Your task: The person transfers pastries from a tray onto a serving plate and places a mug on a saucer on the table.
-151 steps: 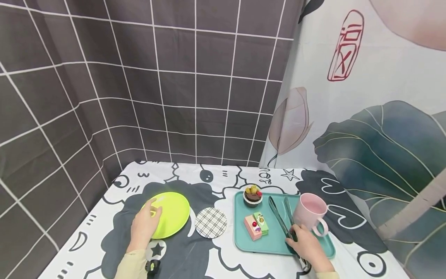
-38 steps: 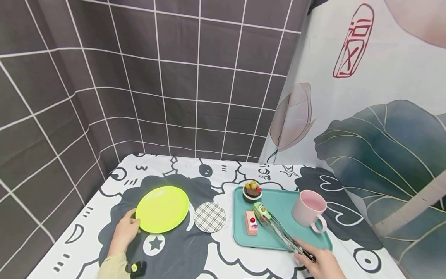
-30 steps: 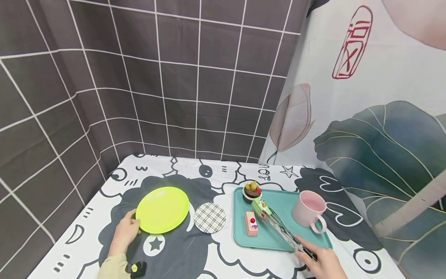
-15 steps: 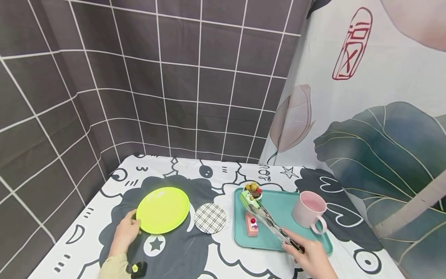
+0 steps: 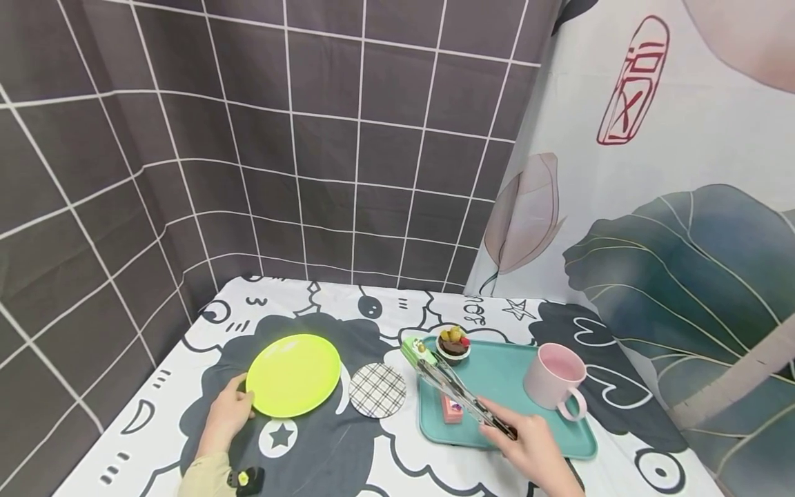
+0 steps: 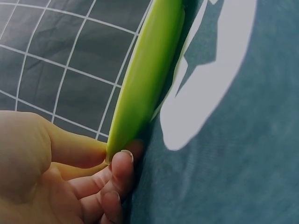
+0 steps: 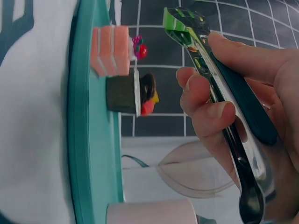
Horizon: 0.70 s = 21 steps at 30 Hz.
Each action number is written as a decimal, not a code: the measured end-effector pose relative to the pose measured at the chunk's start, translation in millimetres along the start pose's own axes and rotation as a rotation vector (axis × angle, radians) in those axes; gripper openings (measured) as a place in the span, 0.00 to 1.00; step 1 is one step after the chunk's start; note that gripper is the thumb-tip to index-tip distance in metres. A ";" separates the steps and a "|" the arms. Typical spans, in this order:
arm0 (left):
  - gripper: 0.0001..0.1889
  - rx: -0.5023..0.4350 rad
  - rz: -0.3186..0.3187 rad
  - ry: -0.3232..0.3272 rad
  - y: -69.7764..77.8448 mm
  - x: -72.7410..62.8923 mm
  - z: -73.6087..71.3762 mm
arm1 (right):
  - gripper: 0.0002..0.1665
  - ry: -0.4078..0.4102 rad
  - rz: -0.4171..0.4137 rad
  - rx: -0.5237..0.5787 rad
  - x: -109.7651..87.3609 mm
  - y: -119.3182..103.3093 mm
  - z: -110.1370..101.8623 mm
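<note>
My left hand (image 5: 226, 414) pinches the near left rim of a yellow-green plate (image 5: 293, 376); in the left wrist view the thumb (image 6: 77, 148) lies on the rim with fingers beneath. My right hand (image 5: 528, 445) grips metal tongs (image 5: 459, 393) with dark handles. Between the tongs' tips is a green cake slice (image 5: 417, 350), held up over the left edge of the teal tray (image 5: 497, 366). A pink cake slice (image 7: 110, 50) stands on the tray, partly hidden by the tongs in the head view. Behind it sits a chocolate cupcake (image 5: 453, 345) topped with fruit.
A pink mug (image 5: 555, 376) stands at the tray's right side, handle towards me. Between plate and tray lies a round checked coaster (image 5: 377, 391). A printed cloth (image 5: 348, 455) covers the table, and a dark grid curtain (image 5: 323, 152) hangs behind.
The tongs, earlier lying on the tray, have picked up the green cake slice from beside the pink one and carried it left. My left hand has moved from above the plate to its rim.
</note>
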State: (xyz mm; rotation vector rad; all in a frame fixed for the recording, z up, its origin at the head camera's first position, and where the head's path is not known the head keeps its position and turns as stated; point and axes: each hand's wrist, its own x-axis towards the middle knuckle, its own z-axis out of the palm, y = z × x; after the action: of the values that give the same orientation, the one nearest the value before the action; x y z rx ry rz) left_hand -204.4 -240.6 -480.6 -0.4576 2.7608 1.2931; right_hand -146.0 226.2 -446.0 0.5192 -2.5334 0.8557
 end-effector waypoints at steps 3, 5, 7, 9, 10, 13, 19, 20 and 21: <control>0.29 -0.006 -0.001 0.000 -0.1 0.1 0.0 | 0.23 -0.001 0.001 0.002 2.3 -3.5 4.1; 0.29 -0.011 0.001 -0.001 -0.3 0.1 -0.1 | 0.23 0.003 -0.003 0.007 4.1 -5.7 6.9; 0.29 -0.013 0.002 -0.003 -0.7 0.3 -0.2 | 0.23 0.003 -0.012 0.013 6.1 -7.6 9.2; 0.29 -0.014 0.001 -0.004 -1.1 0.3 -0.4 | 0.23 0.002 -0.031 0.014 8.5 -8.9 11.6; 0.29 -0.013 0.001 -0.003 -1.2 0.2 -0.5 | 0.23 0.003 -0.043 0.018 9.6 -9.6 12.7; 0.29 -0.017 -0.001 -0.005 -0.9 -0.6 -1.0 | 0.23 0.001 -0.078 0.024 12.7 -11.5 15.5; 0.29 -0.025 -0.006 -0.011 0.7 -2.9 -1.7 | 0.23 0.015 -0.171 0.000 18.4 -14.4 21.1; 0.29 -0.025 -0.005 -0.010 1.0 -2.6 -1.7 | 0.23 0.020 -0.185 -0.009 19.5 -14.8 21.6; 0.29 -0.024 -0.003 -0.010 1.2 -2.1 -1.8 | 0.23 0.025 -0.196 -0.014 20.6 -15.2 21.8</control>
State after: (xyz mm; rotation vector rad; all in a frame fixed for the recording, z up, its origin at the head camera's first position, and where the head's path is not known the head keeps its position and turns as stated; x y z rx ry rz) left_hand -202.6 -240.7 -478.3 -0.4553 2.7390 1.3253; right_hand -162.0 196.7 -444.4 0.7343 -2.4155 0.7671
